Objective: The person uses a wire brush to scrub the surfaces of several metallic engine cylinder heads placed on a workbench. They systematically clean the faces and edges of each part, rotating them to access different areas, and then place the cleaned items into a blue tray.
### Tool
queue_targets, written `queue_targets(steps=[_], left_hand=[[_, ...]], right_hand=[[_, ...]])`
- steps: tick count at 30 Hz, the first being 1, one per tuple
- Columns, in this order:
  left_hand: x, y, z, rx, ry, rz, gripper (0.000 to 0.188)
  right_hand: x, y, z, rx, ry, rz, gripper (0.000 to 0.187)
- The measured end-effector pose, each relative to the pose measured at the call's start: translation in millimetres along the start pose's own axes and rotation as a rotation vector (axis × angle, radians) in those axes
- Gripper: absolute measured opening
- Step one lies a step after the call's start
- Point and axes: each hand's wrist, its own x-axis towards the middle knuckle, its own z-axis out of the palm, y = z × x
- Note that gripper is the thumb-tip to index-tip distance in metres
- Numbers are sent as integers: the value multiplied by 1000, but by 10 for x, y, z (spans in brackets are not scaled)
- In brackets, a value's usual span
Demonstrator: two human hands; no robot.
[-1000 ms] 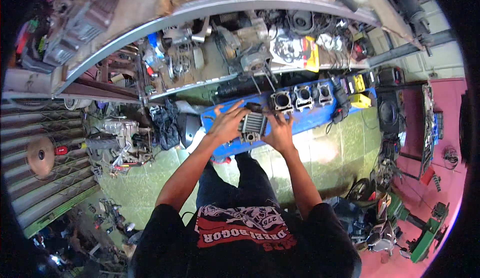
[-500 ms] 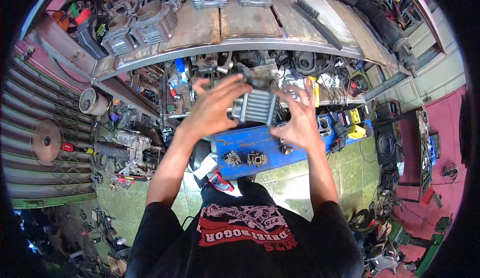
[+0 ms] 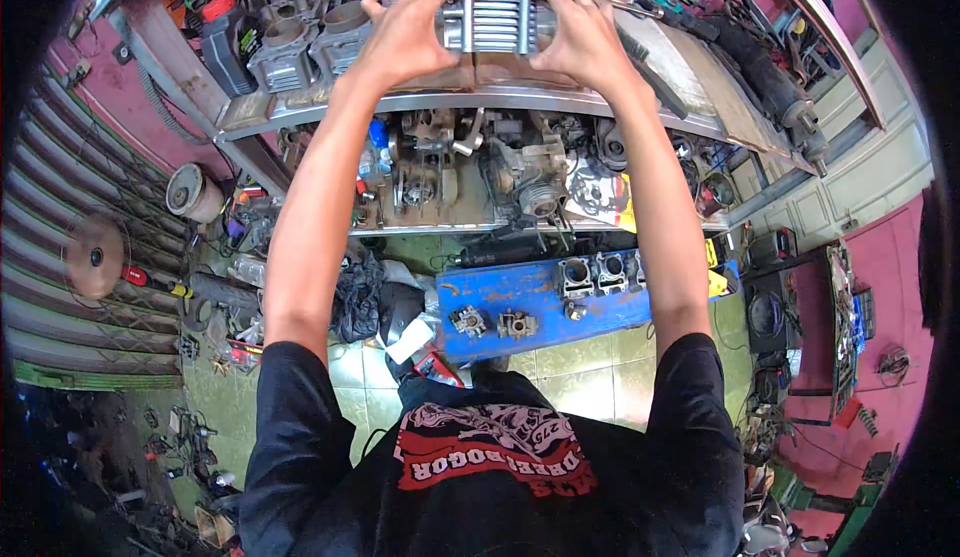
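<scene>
Both arms are stretched forward to the upper shelf. Between my hands is a silver engine cylinder block (image 3: 497, 25) with horizontal cooling fins. My left hand (image 3: 412, 37) grips its left side, fingers over the top edge and thumb low. My right hand (image 3: 580, 42) clasps the right side in the same way. Whether the block touches the shelf or hangs just above it, I cannot tell. To the left of my left hand stand grey cylinder blocks (image 3: 288, 57). Other castings behind the held block are partly hidden by my hands.
The wooden upper shelf (image 3: 480, 75) has a metal front edge. A wire brush (image 3: 655, 82) lies on it at right. Below, engine parts crowd a lower shelf (image 3: 380, 215). A blue bench (image 3: 560, 329) bears two carburetors (image 3: 517, 324) and several castings. A fan (image 3: 97, 256) is at left.
Both hands have moved the cylinder block forward and up, from above the blue bench to the upper shelf. My arms are now straighter, and the castings on the bench show more fully.
</scene>
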Motion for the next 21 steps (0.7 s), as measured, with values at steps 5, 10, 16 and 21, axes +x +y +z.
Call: queue_targets(steps=[5, 10, 16, 21], left_hand=[[-11, -353, 290, -58, -1, -41, 79], [-77, -428, 361, -55, -30, -48, 77], [-88, -436, 325, -82, -46, -42, 76], [-107, -459, 314, -60, -43, -39, 75]], right_hand=[[149, 74, 278, 16, -58, 15, 86], [117, 25, 375, 21, -80, 77, 85], [2, -7, 360, 17, -47, 64, 84], [-391, 399, 236, -171, 39, 220, 70]])
